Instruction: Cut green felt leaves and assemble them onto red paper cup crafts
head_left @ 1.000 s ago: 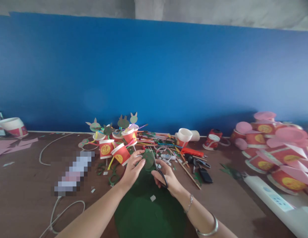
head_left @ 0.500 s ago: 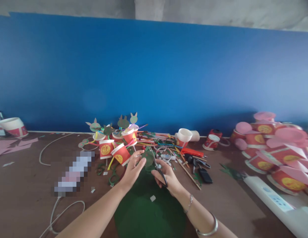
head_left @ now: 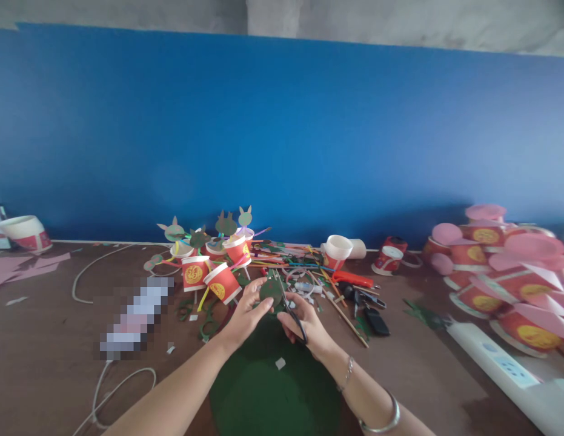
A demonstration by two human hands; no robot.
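My left hand [head_left: 249, 312] pinches a dark green paper cutout [head_left: 269, 293] with a rounded shape, thumb on its near face. In my right hand [head_left: 309, 324] is a pair of scissors [head_left: 294, 320] with black handles, fingers through the loops. The blades point up and away, right against the cutout's right edge; how far they are apart is too small to tell. Beneath both hands lies a large dark green sheet [head_left: 275, 387] with a small white scrap [head_left: 280, 363] on it.
Red paper cups [head_left: 222, 283] with paper animal heads stand left of my hands. Pipe cleaners, a red tool [head_left: 353, 278], keys and a black fob [head_left: 376, 321] lie to the right. Farther right are pink-topped cups [head_left: 484, 236] and a white power strip [head_left: 491, 357]. A blue panel [head_left: 282, 133] rises behind.
The green cutout has turned in my left hand and now shows a rounder face. My left fingers have shifted slightly right; the right hand with the scissors has hardly moved.
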